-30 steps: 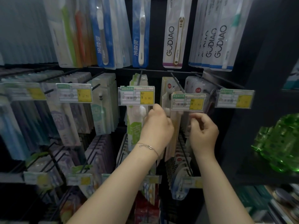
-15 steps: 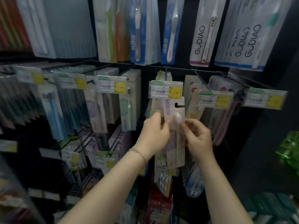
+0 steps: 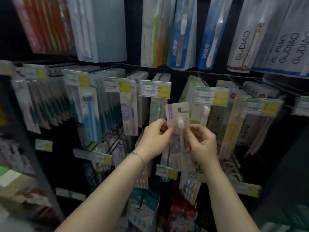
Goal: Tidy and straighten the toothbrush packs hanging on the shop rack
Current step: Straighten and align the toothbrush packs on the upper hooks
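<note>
A pale pink and purple toothbrush pack (image 3: 178, 114) with a white brush head and a hook slot at its top is held upright, off the pegs, in front of the rack. My left hand (image 3: 156, 138) pinches its left edge. My right hand (image 3: 201, 144) pinches its right edge at about the same height. A matching purple pack (image 3: 127, 114) hangs on a peg to the left. Rows of other toothbrush packs (image 3: 93, 106) hang on black pegs across the middle of the rack.
Yellow and white price tags (image 3: 156, 89) stick out at the peg ends. Longer packs marked GUDIAO (image 3: 245, 39) and blue packs (image 3: 180, 36) hang on the top row. Lower pegs carry smaller packs (image 3: 189, 186), and red packs (image 3: 180, 215) sit below them.
The pack has come off its peg on the right and moved left with both hands. The view has swung left, so more of the left rack shows.
</note>
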